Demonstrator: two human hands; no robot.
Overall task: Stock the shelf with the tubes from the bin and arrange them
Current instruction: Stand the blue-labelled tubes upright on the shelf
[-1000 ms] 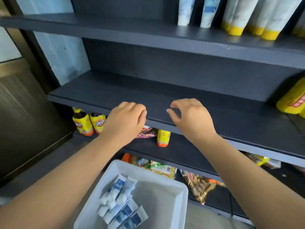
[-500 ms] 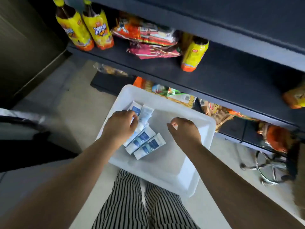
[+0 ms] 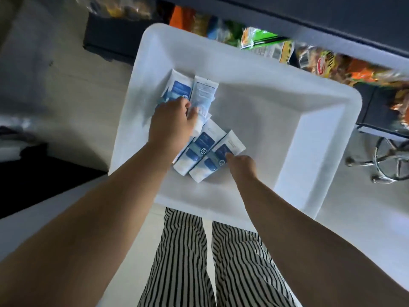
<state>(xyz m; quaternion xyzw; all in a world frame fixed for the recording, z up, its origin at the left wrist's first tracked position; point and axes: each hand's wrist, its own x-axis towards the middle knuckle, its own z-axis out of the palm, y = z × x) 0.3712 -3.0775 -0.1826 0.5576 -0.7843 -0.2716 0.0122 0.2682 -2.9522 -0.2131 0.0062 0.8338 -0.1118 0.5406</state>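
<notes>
Four white tubes with blue labels are showing in the white bin [image 3: 321, 138], all lying flat in its left half, and more may be sitting hidden under the left hand. Two of them, the far pair [image 3: 192, 89], are lying side by side near the bin's far left corner, one showing its blue front and the other its printed back. The other two, the near pair [image 3: 208, 151], are lying side by side and slanting toward the near wall, touching each other along their length. One bin is in view, and it is resting on a pale floor [image 3: 66, 85] just in front of a dark shelf unit [image 3: 332, 16]. Crinkled snack packets [image 3: 261, 43] in orange, green and yellow are lying along the lowest level behind the bin's far rim; they are too blurred to count. The chrome base of a stool [image 3: 389, 165] is standing on the floor to the right of the bin. Two legs in black-and-white striped trousers [image 3: 212, 262] are standing at the bin's near wall. The left hand [image 3: 171, 125] is reaching down between the two pairs, its fingers curling over the lower ends of the far pair and covering part of a tube there; whether it is actually gripping one, I cannot tell. The right hand [image 3: 242, 165] is reaching in with its fingertips touching the label of the nearest tube, fingers bending toward it, and I cannot tell whether they are pinching it.
</notes>
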